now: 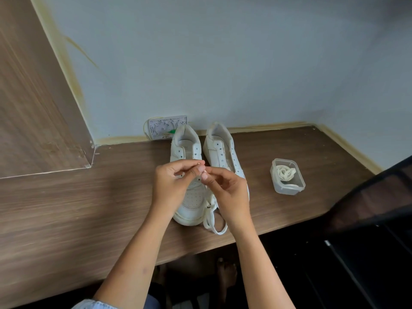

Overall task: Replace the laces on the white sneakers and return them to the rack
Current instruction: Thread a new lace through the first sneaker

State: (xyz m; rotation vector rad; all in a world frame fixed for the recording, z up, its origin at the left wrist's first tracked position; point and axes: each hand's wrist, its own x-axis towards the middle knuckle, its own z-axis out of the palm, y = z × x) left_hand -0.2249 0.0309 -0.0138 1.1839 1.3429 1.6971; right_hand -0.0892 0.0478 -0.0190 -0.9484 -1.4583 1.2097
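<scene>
I hold both hands together above the two sneakers, fingertips meeting. My left hand [172, 182] has its fingers curled, thumb and forefinger closed in a pinch on the tip of a white lace [210, 214]. My right hand [225, 190] meets it from the other side, its thumb and forefinger pinching the same lace end, so the grip is one small point shared by both hands.

From that grip the lace drops down behind my right hand and lies in flat loops just below it, at the near edge of the surface [89, 208], beside the toe of the left sneaker.

The left sneaker [189, 197] sits straight under the grip, toe towards me, its eyelets bare. The right sneaker [219, 148] lies just beside it, partly hidden by my right hand, its eyelets bare too where I can see them.

Well off to the right of the grip stands a clear tub [287, 177] with another coiled lace inside. Beyond the grip, behind the sneakers' heels, a small white box [166, 127] leans on the wall.
</scene>
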